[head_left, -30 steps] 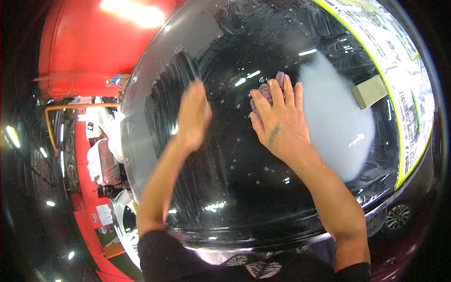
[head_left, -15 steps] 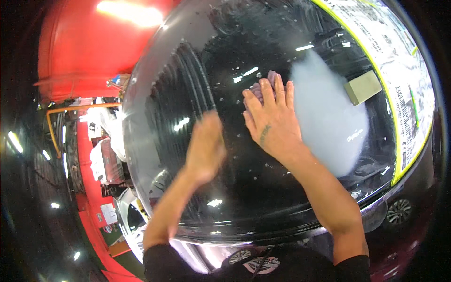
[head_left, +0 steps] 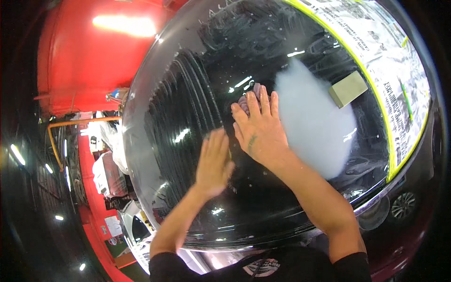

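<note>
Head cam: R hand spread on mauve cloth, L hand blurry, can't tell grip; blk panel part-streaked, pale patch unstreaked.

purple cloth: mostly under right hand | left hand: blurred, palm hidden

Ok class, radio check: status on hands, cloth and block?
Right hand spread on purple cloth. Left hand over streaked black panel. Tan block off right, clear of both hands.
</note>
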Motion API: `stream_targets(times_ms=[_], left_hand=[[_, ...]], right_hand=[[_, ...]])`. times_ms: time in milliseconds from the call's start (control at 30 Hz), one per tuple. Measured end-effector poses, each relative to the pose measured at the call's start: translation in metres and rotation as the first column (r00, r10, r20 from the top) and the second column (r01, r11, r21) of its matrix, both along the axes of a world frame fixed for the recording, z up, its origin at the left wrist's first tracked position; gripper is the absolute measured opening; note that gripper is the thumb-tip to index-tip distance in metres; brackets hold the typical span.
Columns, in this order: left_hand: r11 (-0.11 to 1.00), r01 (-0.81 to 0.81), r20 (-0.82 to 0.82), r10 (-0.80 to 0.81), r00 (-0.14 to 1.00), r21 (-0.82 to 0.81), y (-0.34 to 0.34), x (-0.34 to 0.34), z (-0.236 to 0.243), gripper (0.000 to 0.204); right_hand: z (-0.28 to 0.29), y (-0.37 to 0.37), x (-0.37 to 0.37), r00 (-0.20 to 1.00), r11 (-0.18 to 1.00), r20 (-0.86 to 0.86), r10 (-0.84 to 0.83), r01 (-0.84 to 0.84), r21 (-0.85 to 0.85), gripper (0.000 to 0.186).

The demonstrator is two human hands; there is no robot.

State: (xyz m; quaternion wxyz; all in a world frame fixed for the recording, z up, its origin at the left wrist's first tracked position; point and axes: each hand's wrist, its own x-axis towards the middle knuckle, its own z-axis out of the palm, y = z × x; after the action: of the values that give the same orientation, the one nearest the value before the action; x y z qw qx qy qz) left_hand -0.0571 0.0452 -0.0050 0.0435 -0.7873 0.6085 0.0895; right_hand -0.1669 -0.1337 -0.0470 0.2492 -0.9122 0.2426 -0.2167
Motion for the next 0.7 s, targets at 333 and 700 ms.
stream_targets(times_ms=[333,700], left_hand=[[0.948,-0.148,0.082,0.177,0.981,-0.281,-0.208,0.196,-0.047,0.06],[0.943,-0.026,-0.019,0.021,1.0,-0.33,-0.199,0.193,-0.014,0.049]], right_hand=[[-0.008,0.001,0.001,0.985,0.999,0.165,-0.04,0.034,0.042,0.042],[0.001,0.009,0.004,0.947,0.98,0.292,-0.135,0.084,0.179,0.038]])
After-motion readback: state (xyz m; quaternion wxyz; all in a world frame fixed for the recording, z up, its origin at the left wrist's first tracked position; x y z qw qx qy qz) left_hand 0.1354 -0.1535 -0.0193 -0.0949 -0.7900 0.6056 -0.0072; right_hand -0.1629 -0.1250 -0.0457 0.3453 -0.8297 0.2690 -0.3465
